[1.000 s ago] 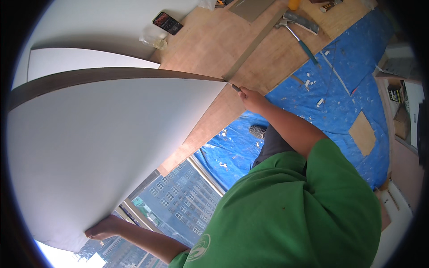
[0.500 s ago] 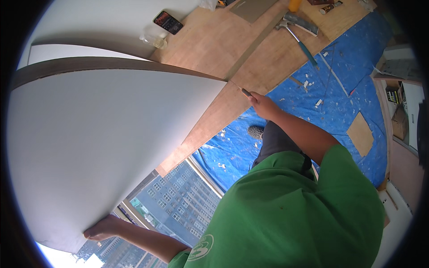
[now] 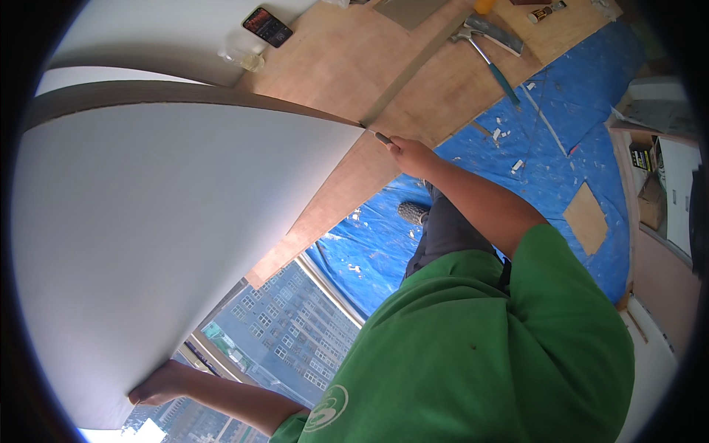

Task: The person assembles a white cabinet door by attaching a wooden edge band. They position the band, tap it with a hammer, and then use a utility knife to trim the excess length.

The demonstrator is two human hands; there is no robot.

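A large white panel point(image 3: 185, 207) with a brown edge takes up the left side of the view, tilted over a plywood surface. At its lower edge my left hand point(image 3: 156, 384) is closed round the rim, the fingers partly hidden behind it. My right hand point(image 3: 408, 155) is wrapped round a small tool with a dark handle point(image 3: 382, 138); its exact kind is too small to make out. The tool's front end points at the panel's right corner, close to the plywood point(image 3: 332, 66) and a grey-brown strip point(image 3: 413, 66) on it.
On the plywood lie a phone point(image 3: 268, 27), a clear plastic cup point(image 3: 249, 60), a teal-handled hammer point(image 3: 487, 59) and a tube point(image 3: 546, 12). Blue sheeting point(image 3: 473, 192) with scraps covers the floor. A window point(image 3: 277, 325) is at lower left, a shelf unit point(image 3: 657, 184) at right.
The view has shifted slightly, so most things sit a little left and higher. The tool in my right hand has come closer to the panel's corner. My left hand keeps its hold.
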